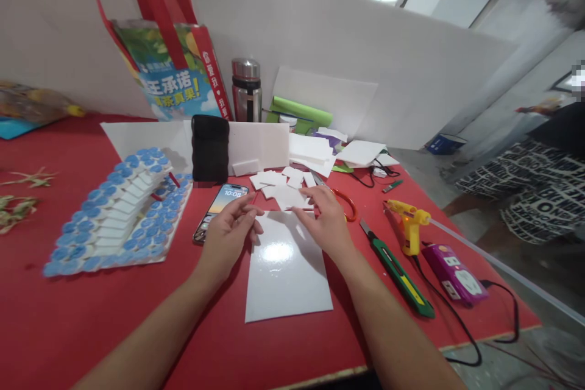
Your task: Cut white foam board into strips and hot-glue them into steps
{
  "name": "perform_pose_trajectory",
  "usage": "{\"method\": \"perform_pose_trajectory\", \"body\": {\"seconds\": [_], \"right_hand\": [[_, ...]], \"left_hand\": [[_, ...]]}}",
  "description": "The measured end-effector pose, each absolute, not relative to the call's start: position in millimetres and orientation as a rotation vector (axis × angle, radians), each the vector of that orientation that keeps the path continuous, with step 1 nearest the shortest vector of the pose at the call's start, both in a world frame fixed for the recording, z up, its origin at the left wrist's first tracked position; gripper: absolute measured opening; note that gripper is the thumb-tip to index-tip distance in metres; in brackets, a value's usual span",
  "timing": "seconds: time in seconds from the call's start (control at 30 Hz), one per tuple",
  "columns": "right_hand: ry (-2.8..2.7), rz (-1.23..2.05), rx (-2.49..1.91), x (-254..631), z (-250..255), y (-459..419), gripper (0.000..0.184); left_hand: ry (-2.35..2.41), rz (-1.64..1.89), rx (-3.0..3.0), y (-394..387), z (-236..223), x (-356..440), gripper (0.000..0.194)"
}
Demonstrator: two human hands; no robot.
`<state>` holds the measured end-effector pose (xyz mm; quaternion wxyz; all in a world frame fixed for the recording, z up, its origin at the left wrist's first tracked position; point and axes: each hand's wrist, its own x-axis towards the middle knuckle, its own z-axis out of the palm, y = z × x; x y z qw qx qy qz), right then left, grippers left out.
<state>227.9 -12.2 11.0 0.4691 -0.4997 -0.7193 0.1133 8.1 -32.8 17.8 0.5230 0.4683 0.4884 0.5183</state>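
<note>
A glossy white rectangular board [287, 280] lies flat on the red table in front of me. My left hand [231, 231] is over its far left corner, fingers loosely bent and apart, with nothing visible in them. Beside that hand a phone [219, 204] lies with its screen lit. At the far right corner of the board is my right hand [325, 219], thumb and fingers apart and holding nothing. Just beyond the fingertips lie several small cut white pieces [286, 186]. Orange-handled scissors [346, 204] are partly hidden behind my right hand.
To the right lie a green utility knife [400, 274], a yellow glue gun [409, 225] and a purple power socket [457, 274] with cords. A blue-and-white stepped model [123, 213] stands left. Behind are a black case [210, 149], a flask [247, 91] and a bag [173, 73]. Someone's patterned clothing [525, 189] shows right.
</note>
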Motion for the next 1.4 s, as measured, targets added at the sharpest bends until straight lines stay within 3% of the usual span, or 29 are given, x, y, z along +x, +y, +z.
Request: {"method": "perform_pose_trajectory", "body": {"seconds": [0.2,0.5,0.67,0.97,1.03,1.2,1.27,1.4], "right_hand": [[-1.453,0.094,-1.514,260,5,6,0.031],[-1.762,0.042,-1.661,258,-11,19,0.053],[-2.015,0.208,-1.412,252,-10,12,0.031],[-2.000,0.324,-1.382,244,1,9,0.030],[-1.821,0.542,-1.337,241,9,2,0.028],[-1.078,1.609,-1.099,229,31,-14,0.038],[-0.982,1.799,-1.062,225,34,-17,0.035],[-0.985,1.873,-1.052,217,31,-19,0.027]], "left_hand": [[1.195,1.222,1.178,-34,14,7,0.047],[1.204,1.248,1.185,-33,16,11,0.045],[1.201,1.248,1.195,-33,16,11,0.045],[1.202,1.245,1.205,-33,13,9,0.042],[1.208,1.253,1.225,-33,13,8,0.042],[1.184,1.248,1.341,-35,17,9,0.042],[1.169,1.210,1.332,-36,20,9,0.046],[1.145,1.133,1.249,-37,22,9,0.054]]}}
